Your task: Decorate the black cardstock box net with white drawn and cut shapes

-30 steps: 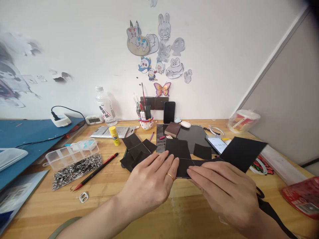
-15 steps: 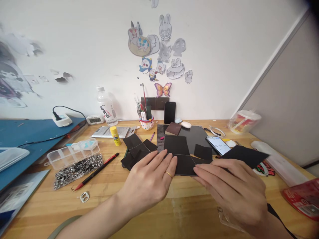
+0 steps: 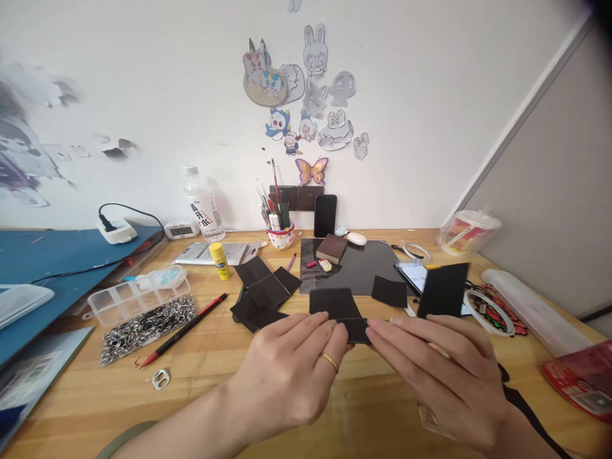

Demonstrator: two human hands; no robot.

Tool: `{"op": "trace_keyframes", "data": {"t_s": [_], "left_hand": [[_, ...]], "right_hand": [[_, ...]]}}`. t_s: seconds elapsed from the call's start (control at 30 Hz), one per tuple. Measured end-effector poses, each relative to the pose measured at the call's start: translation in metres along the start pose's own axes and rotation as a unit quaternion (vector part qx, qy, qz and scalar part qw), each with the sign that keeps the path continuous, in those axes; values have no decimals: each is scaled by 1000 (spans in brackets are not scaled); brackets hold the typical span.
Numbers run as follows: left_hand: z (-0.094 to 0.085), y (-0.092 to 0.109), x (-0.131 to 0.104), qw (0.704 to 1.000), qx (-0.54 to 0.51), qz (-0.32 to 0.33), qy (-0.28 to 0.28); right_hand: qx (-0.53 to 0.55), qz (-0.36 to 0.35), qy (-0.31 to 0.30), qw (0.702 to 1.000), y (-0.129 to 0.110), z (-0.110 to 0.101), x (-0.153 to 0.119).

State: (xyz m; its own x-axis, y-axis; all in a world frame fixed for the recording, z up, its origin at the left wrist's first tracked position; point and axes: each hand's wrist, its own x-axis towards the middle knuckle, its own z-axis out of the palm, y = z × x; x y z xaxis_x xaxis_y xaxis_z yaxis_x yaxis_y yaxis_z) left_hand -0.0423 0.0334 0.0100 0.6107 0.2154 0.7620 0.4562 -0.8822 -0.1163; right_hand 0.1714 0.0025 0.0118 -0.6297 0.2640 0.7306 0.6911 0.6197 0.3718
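My left hand (image 3: 294,373) is closed on the near left part of a creased black card (image 3: 335,302), fingers lying over it. From the other side my right hand (image 3: 444,376) pinches the same card along its near edge. One black flap (image 3: 445,290) rises steeply behind the right fingers. It seems to belong to this card, though the join is hidden by the hand. A second creased black card (image 3: 272,284) lies on the desk left of the hands, and a small loose black piece (image 3: 389,291) lies behind the right hand.
Behind the hands are a dark mat (image 3: 356,271), a brown block (image 3: 331,248), an eraser (image 3: 325,265) and a lit phone (image 3: 414,275). A glue stick (image 3: 219,261), a pencil (image 3: 184,331) and a box of metal rings (image 3: 148,326) sit left. A red packet (image 3: 581,380) is at right.
Both hands have drawn the black card slightly nearer and off the mat, uncovering the eraser. The right flap has swung from nearly flat to steeply upright.
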Motion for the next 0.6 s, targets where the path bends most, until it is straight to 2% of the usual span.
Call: {"op": "trace_keyframes", "data": {"t_s": [0.07,0.1,0.13,0.17,0.23,0.3,0.33,0.37,0.4,0.47,0.53,0.6], "left_hand": [[-3,-7,1,992,-79,-102,-13],[-5,-11,3,974,-128,-183,-32],[-6,-17,4,942,-185,-275,-53],[-6,-22,5,894,-248,-367,-72],[-3,-33,6,764,-388,-508,-88],[5,-40,3,641,-510,-566,-95],[10,-43,1,601,-548,-572,-107],[15,-44,-1,579,-569,-571,-123],[19,-45,-4,569,-579,-566,-140],[28,-46,-10,572,-577,-557,-170],[36,-47,-16,587,-564,-547,-195],[43,-50,-22,617,-539,-530,-219]], "right_hand": [[-21,39,52,998,2,0,1],[-16,78,84,993,3,1,0],[-1,126,115,985,5,2,-1],[18,175,141,974,6,5,-4],[42,233,162,958,9,12,-9],[53,210,124,968,11,20,-13],[61,176,83,979,12,24,-15],[71,139,35,987,12,27,-15],[83,105,-11,991,12,30,-16],[98,57,-79,990,11,33,-16],[106,32,-111,988,12,35,-16],[125,13,-124,984,12,36,-18]]}}
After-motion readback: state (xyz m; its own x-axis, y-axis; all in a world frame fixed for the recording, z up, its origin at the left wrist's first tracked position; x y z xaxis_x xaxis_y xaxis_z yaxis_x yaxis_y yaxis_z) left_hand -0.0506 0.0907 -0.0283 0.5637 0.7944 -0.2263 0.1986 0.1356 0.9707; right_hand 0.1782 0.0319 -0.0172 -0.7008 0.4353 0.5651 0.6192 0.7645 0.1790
